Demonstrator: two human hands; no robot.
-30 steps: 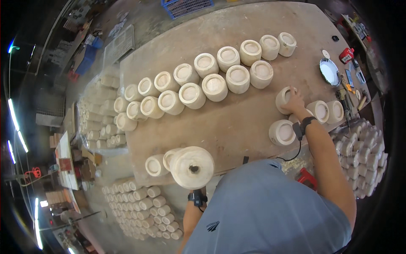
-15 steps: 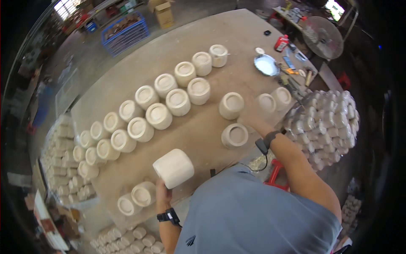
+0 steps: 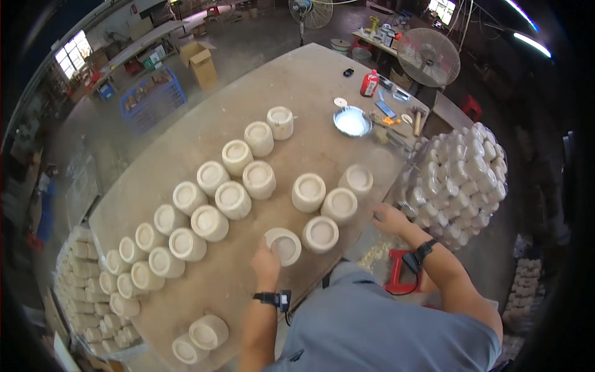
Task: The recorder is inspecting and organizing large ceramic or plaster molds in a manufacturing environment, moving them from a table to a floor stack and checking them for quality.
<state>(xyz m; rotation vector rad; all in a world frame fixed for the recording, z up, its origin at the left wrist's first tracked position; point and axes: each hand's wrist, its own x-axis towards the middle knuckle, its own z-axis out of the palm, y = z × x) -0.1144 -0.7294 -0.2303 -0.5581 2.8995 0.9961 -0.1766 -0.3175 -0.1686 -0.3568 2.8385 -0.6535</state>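
My left hand (image 3: 266, 265) is wrapped round the side of a cream-coloured rounded cylinder (image 3: 286, 247), which stands on the tabletop with its ringed, recessed end up. Just right of it is a loose group of similar cylinders, among them one close by (image 3: 320, 234) and another behind (image 3: 308, 192). Past the table's right edge, my right hand (image 3: 390, 219) has its fingers curled together; whatever they may hold is too small to make out. Two long rows of these cylinders (image 3: 209, 223) run diagonally across the table on the left.
Two more cylinders (image 3: 208, 332) stand at the near left. A foil-lined bowl of white stuff (image 3: 352, 121), a red bottle (image 3: 369, 83) and a hammer (image 3: 419, 121) lie toward the far right. Wrapped stacked pieces (image 3: 458, 180) rise beyond the right edge, above a red stool (image 3: 400, 273).
My left hand has carried its cylinder rightward and turned it from tilted to upright on the table. My right hand has drawn back from the right-hand cylinders to the table's edge. The view has tilted up.
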